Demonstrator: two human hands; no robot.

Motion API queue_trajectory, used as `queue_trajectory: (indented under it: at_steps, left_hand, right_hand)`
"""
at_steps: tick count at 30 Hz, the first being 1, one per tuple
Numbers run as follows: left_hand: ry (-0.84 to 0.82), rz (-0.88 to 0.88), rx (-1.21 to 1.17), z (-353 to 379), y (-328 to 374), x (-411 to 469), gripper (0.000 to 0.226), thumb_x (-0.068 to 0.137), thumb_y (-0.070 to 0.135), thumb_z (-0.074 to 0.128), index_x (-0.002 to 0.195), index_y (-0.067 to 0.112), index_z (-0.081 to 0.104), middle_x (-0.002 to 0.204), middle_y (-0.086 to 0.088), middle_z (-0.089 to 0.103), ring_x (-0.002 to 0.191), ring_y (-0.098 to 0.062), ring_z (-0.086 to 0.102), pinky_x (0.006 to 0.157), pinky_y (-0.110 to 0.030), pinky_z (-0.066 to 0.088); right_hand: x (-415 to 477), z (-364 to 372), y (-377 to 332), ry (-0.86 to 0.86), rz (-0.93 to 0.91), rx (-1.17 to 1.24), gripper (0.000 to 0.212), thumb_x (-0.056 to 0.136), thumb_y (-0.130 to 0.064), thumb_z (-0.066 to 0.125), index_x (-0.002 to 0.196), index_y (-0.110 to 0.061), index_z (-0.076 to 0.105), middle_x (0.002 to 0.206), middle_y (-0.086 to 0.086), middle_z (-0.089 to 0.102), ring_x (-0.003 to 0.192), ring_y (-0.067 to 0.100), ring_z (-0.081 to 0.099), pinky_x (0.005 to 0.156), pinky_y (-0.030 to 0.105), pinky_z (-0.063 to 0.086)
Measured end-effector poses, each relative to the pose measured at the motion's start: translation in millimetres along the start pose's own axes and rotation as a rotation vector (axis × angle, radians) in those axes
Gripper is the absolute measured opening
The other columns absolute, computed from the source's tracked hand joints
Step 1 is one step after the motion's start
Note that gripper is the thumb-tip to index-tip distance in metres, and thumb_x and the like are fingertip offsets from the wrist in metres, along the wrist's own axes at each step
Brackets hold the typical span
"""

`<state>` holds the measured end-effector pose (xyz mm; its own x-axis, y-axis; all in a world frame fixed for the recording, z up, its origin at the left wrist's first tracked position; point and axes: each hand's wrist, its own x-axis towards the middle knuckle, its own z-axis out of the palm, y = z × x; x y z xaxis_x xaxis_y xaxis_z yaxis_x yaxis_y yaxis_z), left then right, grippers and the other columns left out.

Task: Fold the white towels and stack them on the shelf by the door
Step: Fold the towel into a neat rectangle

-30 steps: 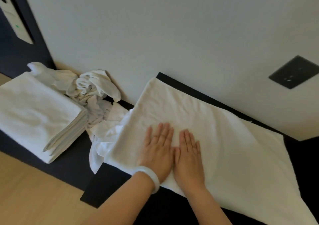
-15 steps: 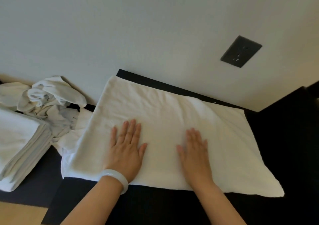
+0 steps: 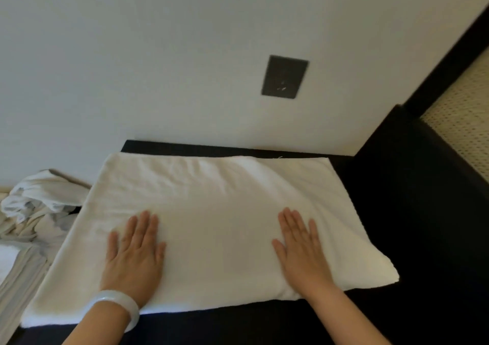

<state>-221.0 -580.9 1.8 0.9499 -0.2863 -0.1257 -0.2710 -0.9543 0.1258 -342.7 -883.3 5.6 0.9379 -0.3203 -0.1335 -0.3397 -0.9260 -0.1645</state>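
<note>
Left hand [image 3: 133,254] and right hand [image 3: 304,252] press flat on the towel [image 3: 219,212], well apart. Each grip: fingers straight, clamping nothing. Towel lies spread on the dark table [image 3: 225,326].

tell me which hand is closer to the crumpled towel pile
Left. The left hand lies flat on the left half of the spread towel, nearer the crumpled pile; the right hand on its right half, farther away.

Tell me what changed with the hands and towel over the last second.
The left hand and right hand slid apart across the towel, outward from its middle. Nothing was gripped or released. Both palms stay flat, the towel stays spread, and the crumpled pile is unmoved.
</note>
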Motion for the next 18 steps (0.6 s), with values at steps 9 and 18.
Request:
queue_trajectory:
  at_steps: [9,18]
  left_hand:
    - [-0.034,0.433,0.051,18.0,162.0,36.0,0.073,0.103,0.048,0.005,0.132,0.011,0.061,0.141,-0.011,0.055,0.127,-0.030,0.055,0.106,-0.046,0.022]
    - [-0.014,0.442,0.037,40.5,166.1,41.6,0.062,0.101,0.048,0.013,0.145,0.019,0.047,0.150,-0.005,0.045,0.137,-0.022,0.042,0.116,-0.036,0.001]
  right_hand:
    - [-1.9,-37.1,43.0,0.135,0.063,0.283,0.058,0.105,-0.037,0.036,0.157,-0.027,0.014,0.159,-0.013,0.016,0.147,0.009,0.015,0.118,0.023,0.003]
    - [-74.0,-74.9,161.6,-0.083,0.795,0.727,0.023,0.086,0.004,0.056,0.094,-0.016,0.068,0.098,0.005,0.068,0.091,0.019,0.063,0.086,0.036,0.053]
